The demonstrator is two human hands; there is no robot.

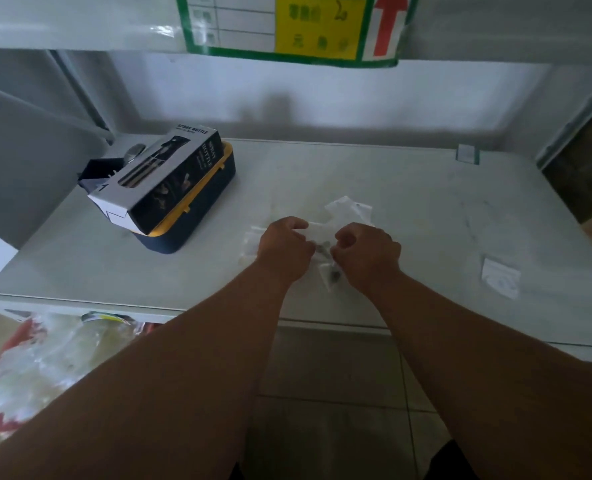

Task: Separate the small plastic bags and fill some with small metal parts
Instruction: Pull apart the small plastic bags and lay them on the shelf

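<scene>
My left hand and my right hand are close together over the middle of the white table. Both pinch a small clear plastic bag between curled fingers. Dark small metal parts show through plastic just below the hands. More clear bags lie loose behind the hands, partly hidden by them. A single small bag lies flat on the table to the right.
A spray bottle box rests on a navy and yellow case at the table's left. A black holder stands behind it. Crumpled plastic packaging lies on the floor lower left. A shelf with a label sign hangs overhead.
</scene>
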